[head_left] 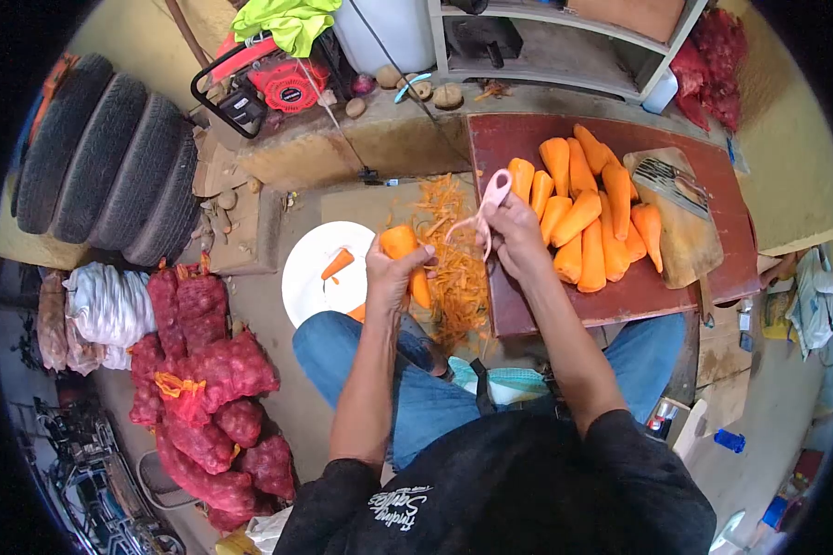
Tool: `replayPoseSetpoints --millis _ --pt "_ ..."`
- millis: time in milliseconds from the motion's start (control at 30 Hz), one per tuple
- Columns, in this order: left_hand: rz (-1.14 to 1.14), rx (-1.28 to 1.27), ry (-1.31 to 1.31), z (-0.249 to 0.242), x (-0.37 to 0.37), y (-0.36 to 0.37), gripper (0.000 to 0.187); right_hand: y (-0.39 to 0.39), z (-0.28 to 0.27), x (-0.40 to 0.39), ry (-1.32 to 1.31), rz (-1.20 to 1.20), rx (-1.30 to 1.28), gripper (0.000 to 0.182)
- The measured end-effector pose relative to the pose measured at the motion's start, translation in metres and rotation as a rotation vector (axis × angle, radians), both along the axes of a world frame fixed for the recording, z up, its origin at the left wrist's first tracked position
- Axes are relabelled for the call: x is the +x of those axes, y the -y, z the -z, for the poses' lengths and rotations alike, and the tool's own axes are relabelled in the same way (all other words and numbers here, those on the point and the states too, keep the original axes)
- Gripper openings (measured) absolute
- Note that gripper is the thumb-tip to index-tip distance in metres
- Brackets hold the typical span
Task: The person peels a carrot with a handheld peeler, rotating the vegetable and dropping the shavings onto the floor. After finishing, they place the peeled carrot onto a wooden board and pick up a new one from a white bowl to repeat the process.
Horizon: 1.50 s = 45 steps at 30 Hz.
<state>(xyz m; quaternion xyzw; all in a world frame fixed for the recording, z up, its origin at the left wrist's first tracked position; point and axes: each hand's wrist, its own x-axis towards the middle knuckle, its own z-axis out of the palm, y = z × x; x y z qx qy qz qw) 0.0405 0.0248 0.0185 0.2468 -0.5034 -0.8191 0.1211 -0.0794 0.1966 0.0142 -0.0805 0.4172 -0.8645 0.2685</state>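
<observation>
One fat orange carrot (400,242) is held in the left hand (387,270), with the fingers wrapped around it and the left thumb (423,255) laid across it. A pink peeler (497,189) is gripped by the closed fingers of the right hand (516,236), and a gap is seen between it and the carrot.

The left thumb could be nicked, it seems, if the peeler is pulled too far along the carrot. The carrot could be dropped if its smooth side is slippery. The pile of carrots (578,222), just right of the right fingers, could be sent rolling if it is bumped by the right arm.

Between and below the two hands, thin, curly orange peels (461,287) are spread in a messy heap. Left of the left fingers, a cut carrot piece (338,264) is held by a round, smooth white dish (304,282). The long, pointy carrots in the pile are set on a flat, reddish-brown table (518,310). Farther right of the right fingers, a stained wooden board (690,250) is topped by a flat metal tool (671,185). Far left of the left fingers, lumpy red net bags (231,370) are stacked below round, bumpy black tires (97,153).
</observation>
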Motion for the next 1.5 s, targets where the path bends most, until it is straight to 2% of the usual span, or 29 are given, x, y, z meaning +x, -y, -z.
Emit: replayPoseSetpoints --millis 100,233,433,533,633,733,767,833,900,1000,1033,1133,1233,1300,1400,1500 --pt "-0.135 -0.040 0.005 -0.004 -0.003 -0.004 0.053 -0.003 0.003 0.006 0.012 -0.014 -0.038 0.020" --pt "-0.008 -0.077 0.068 0.003 0.000 0.002 0.071 -0.001 0.003 0.008 0.052 0.016 -0.122 0.021" --pt "-0.015 0.066 -0.070 -0.003 -0.003 0.000 0.062 0.008 -0.012 0.007 0.046 0.031 -0.177 0.017" --pt "0.101 0.115 -0.090 -0.013 -0.001 -0.001 0.061 0.021 -0.011 0.009 0.030 -0.008 -0.170 0.017" --pt "0.242 -0.005 -0.082 -0.009 0.002 -0.002 0.063 0.036 -0.003 0.004 -0.048 -0.087 -0.130 0.020" --pt "0.232 -0.057 -0.053 -0.013 0.005 -0.002 0.060 0.044 0.012 -0.024 0.020 0.084 -0.187 0.018" --pt "0.226 -0.054 -0.057 -0.014 0.007 -0.002 0.061 0.046 0.011 -0.033 0.098 0.181 -0.239 0.009" --pt "0.224 -0.054 -0.074 -0.016 0.005 0.000 0.062 0.039 -0.005 -0.027 0.049 0.055 -0.145 0.008" --pt "0.236 -0.010 -0.074 -0.011 0.004 0.004 0.063 0.035 -0.023 -0.007 -0.047 -0.061 -0.058 0.008" --pt "0.262 0.090 -0.111 -0.010 0.003 0.002 0.065 0.045 0.003 -0.018 -0.048 0.042 -0.109 0.008" --pt "0.277 0.121 -0.128 -0.012 0.003 0.002 0.065 0.048 0.003 -0.027 -0.008 0.155 -0.149 0.006" --pt "0.220 0.227 -0.191 -0.018 0.003 0.000 0.064 0.028 -0.012 -0.021 -0.028 0.002 -0.186 0.007" --pt "0.234 0.388 -0.257 -0.019 0.005 0.001 0.063 0.012 -0.024 0.002 -0.010 -0.036 -0.131 0.016" --pt "0.288 0.432 -0.268 -0.014 0.005 0.001 0.058 0.002 -0.023 0.010 0.014 -0.048 -0.152 0.023" --pt "0.295 0.456 -0.246 -0.011 0.006 0.001 0.055 0.001 -0.017 0.017 -0.016 -0.081 -0.187 0.024" --pt "0.362 0.455 -0.272 -0.006 0.005 0.005 0.058 0.023 -0.012 0.006 -0.026 0.042 -0.164 0.016"
